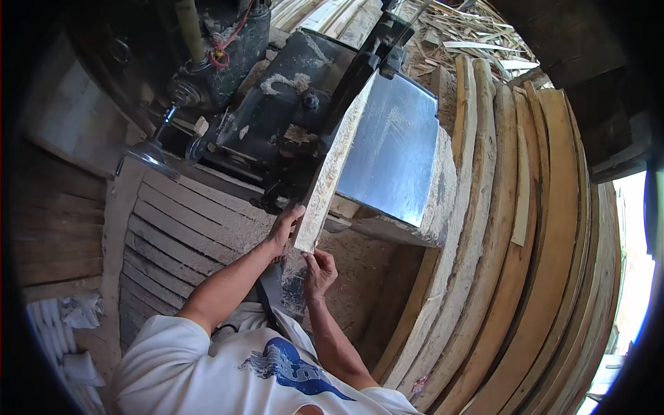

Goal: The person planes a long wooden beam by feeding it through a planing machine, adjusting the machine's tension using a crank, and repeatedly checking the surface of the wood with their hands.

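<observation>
A pale wooden board (332,166) runs along the left side of a polished metal table (391,152), its near end overhanging. The right hand (320,274) pinches that end; the left hand (283,227) braces its left side, grip unclear, probably steadying the overhang.

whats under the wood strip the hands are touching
A shiny metal plate shows just right of the wood strip; what lies directly beneath the strip is covered by it.
</observation>
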A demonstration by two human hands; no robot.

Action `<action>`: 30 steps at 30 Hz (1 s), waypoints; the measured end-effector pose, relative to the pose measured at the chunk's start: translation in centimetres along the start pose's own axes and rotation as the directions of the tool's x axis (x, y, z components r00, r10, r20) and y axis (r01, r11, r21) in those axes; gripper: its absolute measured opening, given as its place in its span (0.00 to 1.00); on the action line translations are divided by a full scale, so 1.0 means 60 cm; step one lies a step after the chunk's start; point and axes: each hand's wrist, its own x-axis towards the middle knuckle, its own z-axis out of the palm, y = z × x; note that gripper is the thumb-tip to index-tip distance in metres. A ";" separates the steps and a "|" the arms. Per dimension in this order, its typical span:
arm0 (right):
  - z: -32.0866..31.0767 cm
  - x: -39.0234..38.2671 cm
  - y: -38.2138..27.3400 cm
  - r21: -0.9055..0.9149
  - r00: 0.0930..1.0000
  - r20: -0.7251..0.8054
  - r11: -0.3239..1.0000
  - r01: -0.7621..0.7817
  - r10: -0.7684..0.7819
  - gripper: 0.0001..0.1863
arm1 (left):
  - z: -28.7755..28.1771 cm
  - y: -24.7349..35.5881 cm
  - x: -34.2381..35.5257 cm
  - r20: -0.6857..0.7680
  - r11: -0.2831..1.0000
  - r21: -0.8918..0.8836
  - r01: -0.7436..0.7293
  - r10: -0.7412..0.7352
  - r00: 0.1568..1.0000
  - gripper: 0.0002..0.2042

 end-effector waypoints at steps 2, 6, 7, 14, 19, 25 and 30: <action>0.014 0.048 0.012 0.007 0.989 -0.136 0.998 0.055 -0.053 0.08 | 0.008 -0.020 -0.007 -0.022 0.995 0.003 -0.100 0.100 0.995 0.29; 0.056 0.155 -0.007 -0.131 0.967 -0.234 0.989 0.071 -0.101 0.05 | -0.041 -0.101 -0.055 -0.156 0.966 0.128 0.224 -0.203 0.966 0.28; 0.082 0.175 -0.025 -0.026 0.964 -0.258 0.998 0.056 -0.061 0.05 | -0.062 -0.122 -0.074 -0.156 0.943 0.164 0.289 -0.264 0.952 0.29; 0.139 0.311 -0.078 -0.331 0.959 -0.283 0.940 -0.081 -0.017 0.19 | -0.089 -0.152 -0.147 -0.120 0.822 0.424 0.381 -0.365 0.923 0.30; 0.085 0.218 -0.008 -0.568 0.962 0.260 0.819 0.082 0.083 0.37 | -0.139 -0.145 -0.138 -0.064 0.757 0.638 0.143 -0.133 0.989 0.21; -0.188 -0.083 0.181 -0.793 0.758 0.102 0.512 -0.329 0.645 0.38 | -0.328 -0.244 -0.143 -0.389 0.448 0.809 0.381 -0.078 0.918 0.26; -0.423 -0.233 0.213 -0.723 0.683 -0.197 0.366 -0.585 0.703 0.35 | -0.318 -0.250 -0.265 -0.432 0.275 0.856 0.438 -0.086 0.898 0.28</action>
